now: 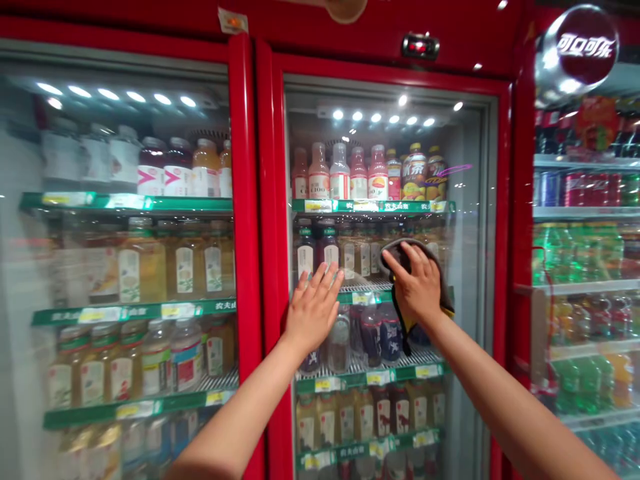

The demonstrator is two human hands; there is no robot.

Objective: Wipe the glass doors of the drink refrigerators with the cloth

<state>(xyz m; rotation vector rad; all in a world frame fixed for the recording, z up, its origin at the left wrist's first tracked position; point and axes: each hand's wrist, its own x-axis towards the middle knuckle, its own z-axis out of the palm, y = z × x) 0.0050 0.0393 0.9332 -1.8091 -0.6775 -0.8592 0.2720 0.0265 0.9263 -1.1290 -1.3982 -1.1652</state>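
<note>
Cloth (pixel 445 280) is pressed against the glass door (pixel 470 267) under the half-curled right hand (pixel 417 280), the open, empty left hand (pixel 314 310) laid beside it.

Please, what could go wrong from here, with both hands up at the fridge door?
The left hand seems to rest bare on the clear glass door with the red frame, so it may leave fingerprints.

The dark cloth with yellow parts lies bunched under the spread fingers of the right hand; its loose hanging end might slip free.
</note>
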